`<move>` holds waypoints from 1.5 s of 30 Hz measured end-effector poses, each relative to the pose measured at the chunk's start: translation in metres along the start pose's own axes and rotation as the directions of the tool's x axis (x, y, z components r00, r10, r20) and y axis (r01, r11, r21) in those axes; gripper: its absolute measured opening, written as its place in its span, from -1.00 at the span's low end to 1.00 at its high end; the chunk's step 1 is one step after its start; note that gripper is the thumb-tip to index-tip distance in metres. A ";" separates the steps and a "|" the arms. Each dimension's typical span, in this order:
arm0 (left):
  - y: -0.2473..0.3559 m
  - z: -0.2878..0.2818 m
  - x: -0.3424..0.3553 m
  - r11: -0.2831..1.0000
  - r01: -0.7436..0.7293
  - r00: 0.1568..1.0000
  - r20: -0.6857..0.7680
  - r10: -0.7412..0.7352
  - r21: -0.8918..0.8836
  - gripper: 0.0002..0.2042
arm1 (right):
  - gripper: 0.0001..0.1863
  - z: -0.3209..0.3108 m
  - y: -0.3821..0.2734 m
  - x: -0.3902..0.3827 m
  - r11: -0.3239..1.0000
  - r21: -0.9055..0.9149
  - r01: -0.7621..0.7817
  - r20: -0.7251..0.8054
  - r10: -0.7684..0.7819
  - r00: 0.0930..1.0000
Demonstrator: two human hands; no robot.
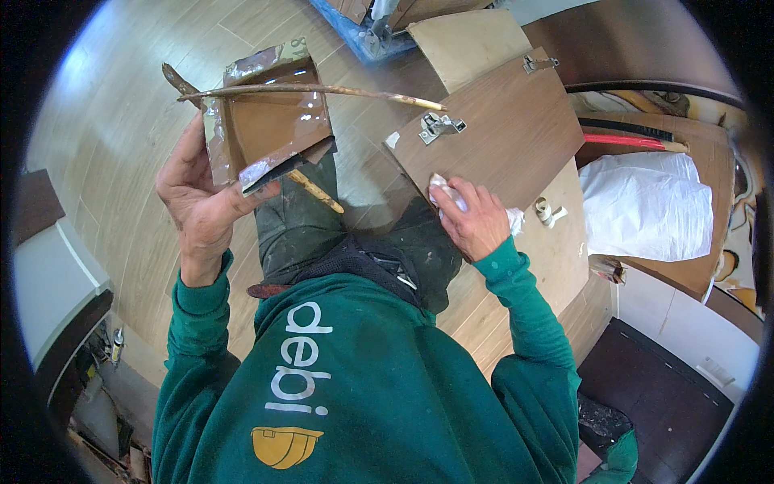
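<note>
My left hand [193, 198] grips a small open carton [215, 143] from its left and underside. Glossy brown liquid lies inside, with smears along the walls. Across the carton's top rests a thin, peeled stick [347, 91]. Another stick [316, 191] pokes out below the carton, its middle hidden. My right hand [476, 219] is closed on a crumpled white cloth [446, 192] at the near edge of a brown wooden panel [512, 133]. That panel carries two metal hinges, one [439, 127] near its left end and one [538, 64] at its far corner.
A pale board [560, 262] lies under the panel, with a small white-and-brown fitting [550, 213] on it. At right, white plastic sheeting [645, 206] covers cardboard, beside a red rod [625, 142]. Blue plastic [367, 47] and a tan sheet [468, 48] are beyond the panel.
</note>
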State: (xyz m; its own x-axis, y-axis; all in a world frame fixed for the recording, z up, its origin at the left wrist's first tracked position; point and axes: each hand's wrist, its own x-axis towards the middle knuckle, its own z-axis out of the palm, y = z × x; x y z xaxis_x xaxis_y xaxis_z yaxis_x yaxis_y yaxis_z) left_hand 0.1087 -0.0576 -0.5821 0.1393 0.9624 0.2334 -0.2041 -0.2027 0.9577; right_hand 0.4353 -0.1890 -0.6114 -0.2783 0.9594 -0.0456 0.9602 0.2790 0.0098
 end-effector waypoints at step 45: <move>0.043 0.105 -0.036 0.998 -0.021 0.938 0.345 0.043 -0.067 -0.30 | -0.72 -0.027 0.015 -0.225 0.086 0.986 -0.141 -0.063 0.985 0.160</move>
State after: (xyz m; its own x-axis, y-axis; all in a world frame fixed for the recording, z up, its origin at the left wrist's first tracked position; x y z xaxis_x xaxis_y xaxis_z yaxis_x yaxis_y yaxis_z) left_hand 0.1962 -0.1203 -0.5318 0.4562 0.8313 0.3176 -0.2715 -0.2098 0.9393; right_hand 0.5114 -0.3999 -0.5744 0.8998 0.4314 0.0655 0.1441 -0.1520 -0.9778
